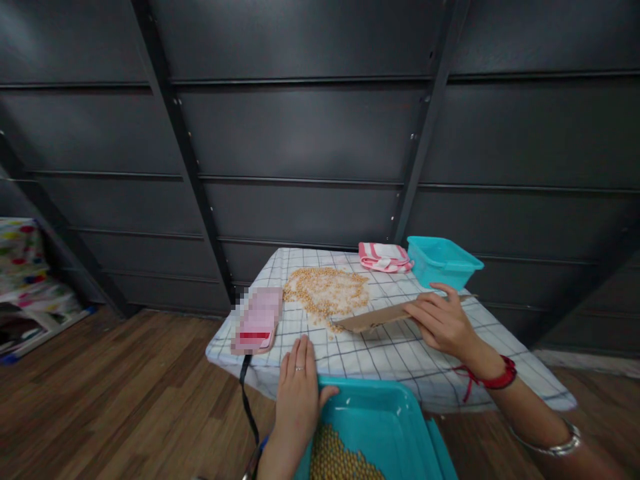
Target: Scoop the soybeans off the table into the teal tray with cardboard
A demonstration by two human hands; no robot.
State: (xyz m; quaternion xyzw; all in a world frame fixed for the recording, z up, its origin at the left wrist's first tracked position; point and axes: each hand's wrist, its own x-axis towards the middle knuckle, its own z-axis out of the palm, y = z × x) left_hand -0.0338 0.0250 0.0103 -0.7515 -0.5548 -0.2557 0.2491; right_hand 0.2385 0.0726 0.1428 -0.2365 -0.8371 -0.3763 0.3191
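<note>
My right hand [443,323] is closed on a strip of brown cardboard [380,317], held edge-down on the checked tablecloth [400,353] just right of a spread pile of yellow grains mixed with white ones [327,291]. My left hand [299,387] rests with fingers together on the near rim of a teal tray [395,413], which sits at the table's front edge and holds yellow grains [340,460].
A pink phone-like object [257,320] with a black strap lies at the table's left edge. A folded pink-and-white cloth [384,257] and a small teal tub [443,261] stand at the back. Dark panelled wall behind; wooden floor; colourful items far left [25,280].
</note>
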